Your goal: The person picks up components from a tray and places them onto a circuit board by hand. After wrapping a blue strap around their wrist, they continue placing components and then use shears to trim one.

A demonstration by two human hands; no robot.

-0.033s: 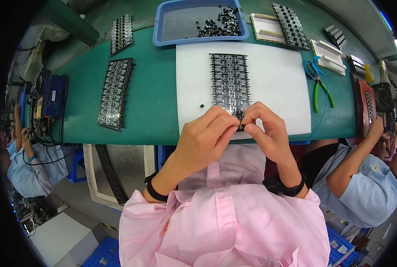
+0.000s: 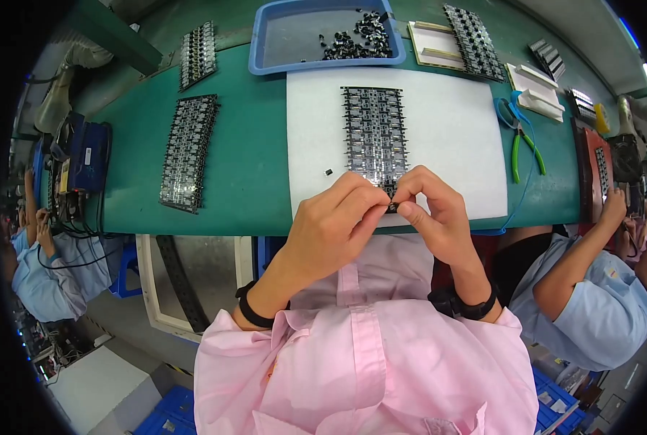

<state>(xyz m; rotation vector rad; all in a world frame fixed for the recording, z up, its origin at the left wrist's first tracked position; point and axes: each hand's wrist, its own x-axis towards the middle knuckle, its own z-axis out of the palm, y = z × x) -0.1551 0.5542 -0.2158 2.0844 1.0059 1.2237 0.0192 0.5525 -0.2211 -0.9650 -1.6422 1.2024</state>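
A black circuit board panel [image 2: 376, 134], with rows of small parts, lies lengthwise in front of me on a white mat [image 2: 454, 145]. At its near end, my left hand [image 2: 338, 221] and my right hand [image 2: 437, 214] meet, thumbs and forefingers pinched together. A small black part [image 2: 393, 208] shows between the fingertips of both hands. The fingers partly hide it and the panel's near edge, so I cannot tell whether it touches the board. Left of the panel, a loose small black part [image 2: 328, 172] lies on the mat.
A blue tray [image 2: 287, 70] with many small black parts stands behind the mat. Stacked circuit board panels [image 2: 187, 156] lie at left; another panel [image 2: 474, 43] rests by white holders at back right. Green-handled cutters [image 2: 518, 145] lie right. A co-worker [image 2: 591, 297] sits at right.
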